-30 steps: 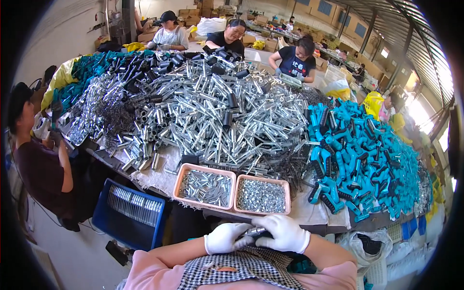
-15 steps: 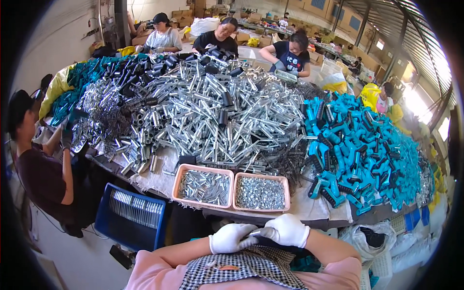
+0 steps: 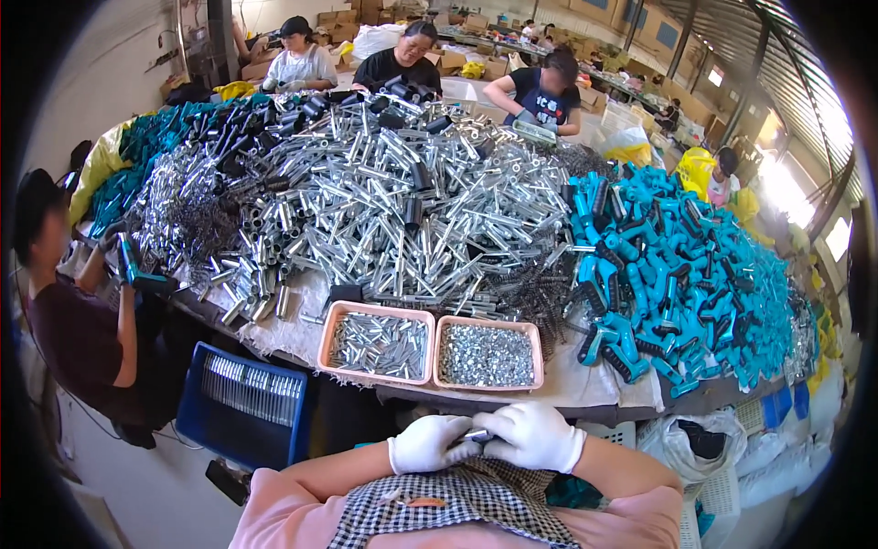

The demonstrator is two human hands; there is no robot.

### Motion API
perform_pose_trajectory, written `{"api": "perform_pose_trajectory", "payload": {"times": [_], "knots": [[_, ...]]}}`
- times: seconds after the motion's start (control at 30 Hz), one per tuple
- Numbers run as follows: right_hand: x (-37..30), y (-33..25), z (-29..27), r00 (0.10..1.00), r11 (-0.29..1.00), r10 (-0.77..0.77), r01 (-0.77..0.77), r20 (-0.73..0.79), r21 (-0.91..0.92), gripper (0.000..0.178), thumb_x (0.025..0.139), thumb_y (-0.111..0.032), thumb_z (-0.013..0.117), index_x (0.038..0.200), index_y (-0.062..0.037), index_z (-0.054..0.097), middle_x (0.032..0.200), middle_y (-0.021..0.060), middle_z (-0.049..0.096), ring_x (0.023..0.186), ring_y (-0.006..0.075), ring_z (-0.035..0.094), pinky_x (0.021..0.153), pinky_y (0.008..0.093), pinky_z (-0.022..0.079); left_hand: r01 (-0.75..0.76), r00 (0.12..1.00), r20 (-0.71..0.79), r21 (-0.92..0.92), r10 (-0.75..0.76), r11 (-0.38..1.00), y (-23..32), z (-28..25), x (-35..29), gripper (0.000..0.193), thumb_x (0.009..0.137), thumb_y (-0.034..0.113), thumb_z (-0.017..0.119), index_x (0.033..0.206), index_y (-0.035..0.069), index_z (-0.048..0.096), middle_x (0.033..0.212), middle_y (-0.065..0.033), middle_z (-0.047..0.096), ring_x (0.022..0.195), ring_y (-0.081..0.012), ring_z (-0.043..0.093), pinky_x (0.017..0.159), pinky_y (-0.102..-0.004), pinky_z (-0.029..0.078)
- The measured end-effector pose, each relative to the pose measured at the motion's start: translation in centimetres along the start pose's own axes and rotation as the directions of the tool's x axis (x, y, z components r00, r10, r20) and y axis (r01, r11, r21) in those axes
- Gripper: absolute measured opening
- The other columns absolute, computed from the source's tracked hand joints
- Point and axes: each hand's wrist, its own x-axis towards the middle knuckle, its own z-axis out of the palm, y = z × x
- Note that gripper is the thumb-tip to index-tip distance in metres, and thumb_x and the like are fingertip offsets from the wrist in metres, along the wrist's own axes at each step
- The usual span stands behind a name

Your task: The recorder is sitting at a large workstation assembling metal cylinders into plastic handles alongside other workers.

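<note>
In front of my checked apron, my white-gloved left hand (image 3: 430,445) and right hand (image 3: 532,436) meet with their fingers closed around a small silvery metal piece (image 3: 476,435). Most of this piece is hidden by the gloves, so its exact kind cannot be told. Just beyond my hands, at the table's near edge, stand two pink trays. The left tray (image 3: 375,376) holds small metal pins (image 3: 380,345), and the right tray (image 3: 487,385) holds tiny shiny metal parts (image 3: 487,353).
Behind the trays rises a heap of metal tubes (image 3: 402,220). Teal-and-black handles (image 3: 677,284) pile up at right. A blue crate (image 3: 197,403) with metal rods stands low at left. A co-worker (image 3: 82,320) at left holds a teal handle; others sit across the table.
My hands have drawn closer together, and the metal piece between them shows less. The co-worker at left has turned a teal handle downward. My view has shifted slightly.
</note>
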Motion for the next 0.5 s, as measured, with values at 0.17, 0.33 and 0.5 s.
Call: {"api": "perform_pose_trajectory", "payload": {"times": [0.17,0.33,0.5], "knots": [[-1.1,1.2,-0.1,0.861,0.931,0.364,-0.32,0.355,-0.178,0.072,0.092,-0.072,0.036,0.078,-0.0109,0.07,0.068,0.016,0.066,0.067,0.0362,0.067,0.06,0.0468,0.052,0.014,0.999,0.042,-0.025,-0.013,1.0,0.2,0.2,0.2,0.041,0.093,0.033,0.064,0.118,0.001,0.059,0.096,-0.0218,0.067,0.088,-0.0399,0.066,0.076,-0.0454,0.053],[-1.4,1.0,0.9,0.989,0.99,0.078,-0.062,0.123,-0.127,0.039,0.08,-0.034,0.072,0.11,-0.0114,0.062,0.08,0.011,0.068,0.072,0.0314,0.067,0.064,0.043,0.052,0.029,0.998,0.065,-0.035,-0.026,0.999,0.8,-0.1,0.9,0.045,0.093,0.038,0.063,0.119,0.001,0.06,0.097,-0.0223,0.067,0.088,-0.0406,0.066,0.076,-0.0447,0.053],[-2.7,0.6,0.8,0.875,0.917,0.397,-0.366,0.278,-0.156,0.053,0.09,-0.061,0.054,0.084,-0.0113,0.07,0.068,0.0168,0.064,0.065,0.0388,0.065,0.06,0.0475,0.051,-0.005,0.998,0.062,-0.066,0.01,0.998,0.5,0.9,0.3,0.043,0.092,0.037,0.065,0.116,0.002,0.062,0.096,-0.0201,0.068,0.086,-0.0389,0.066,0.075,-0.0437,0.053]]}}
